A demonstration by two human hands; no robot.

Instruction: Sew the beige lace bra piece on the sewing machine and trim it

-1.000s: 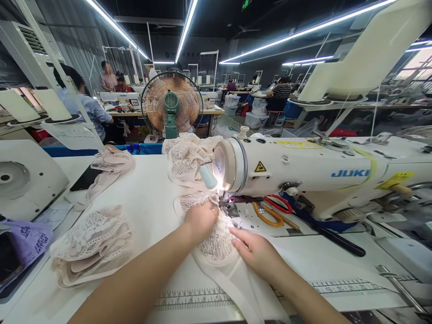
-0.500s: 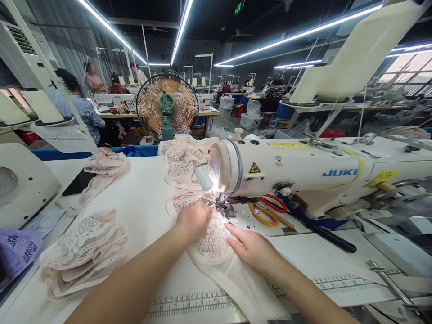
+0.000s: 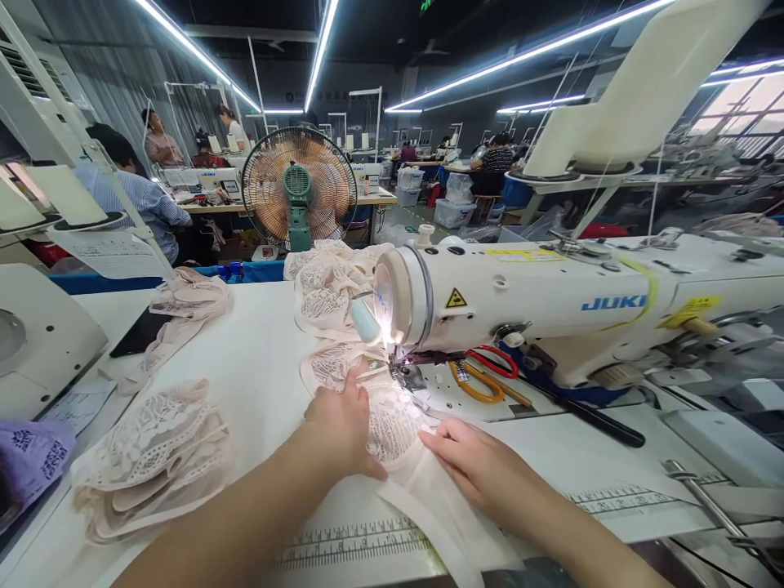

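A beige lace garment piece [image 3: 392, 425] lies on the white table under the needle and presser foot [image 3: 401, 371] of a white JUKI sewing machine [image 3: 551, 302]. My left hand [image 3: 343, 425] lies flat on the lace to the left of the foot, fingers stretched out. To the right and nearer me, my right hand [image 3: 474, 461] presses its fingers down on the plain fabric edge of the same piece. A beige strap [image 3: 429, 531] trails toward me over the table's ruler strip.
A stack of lace pieces [image 3: 153, 457] sits at my left, more lace [image 3: 327, 282] is heaped behind the needle and at back left [image 3: 184, 306]. Scissors with red and orange handles [image 3: 487, 371] lie on the machine bed. A fan [image 3: 299, 192] and other workers are beyond the table.
Both hands have drawn back toward me from the presser foot. My left hand went from curled at the needle to lying flat on the lace. The view shifted slightly.
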